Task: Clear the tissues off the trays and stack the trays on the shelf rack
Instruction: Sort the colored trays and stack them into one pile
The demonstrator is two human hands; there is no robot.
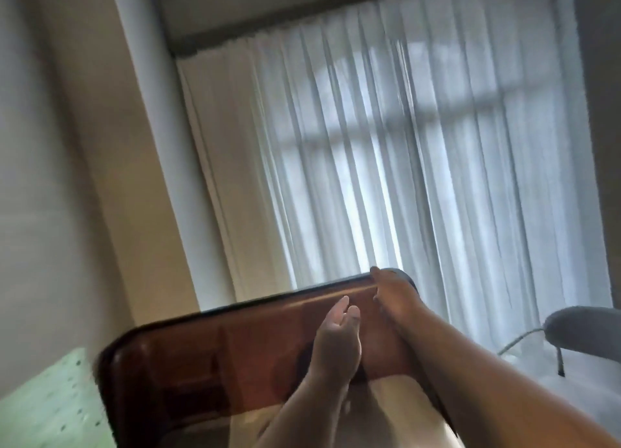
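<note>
A brown tray (208,357) is held up, tilted, in the lower middle of the frame, its dark rim running from the lower left up to the right, in front of a curtained window. The picture is blurred by motion. The right hand (393,299) grips the tray at its upper right corner, fingers curled over the rim and the forearm reaching in from the lower right. The left hand (336,343) lies against the tray's glossy surface near the middle, fingers together and pointing up; whether it clasps the tray or only presses flat on it cannot be told. No tissue can be made out on the tray's visible face.

Behind the tray hang sheer white curtains (403,162), with the window bars showing faintly through them. A cream wall (67,178) fills the left side. At the lower left corner sits a pale green surface with dark dots (50,404), beside the tray's left edge. At the right edge, a grey chair (584,330) stands near the curtains.
</note>
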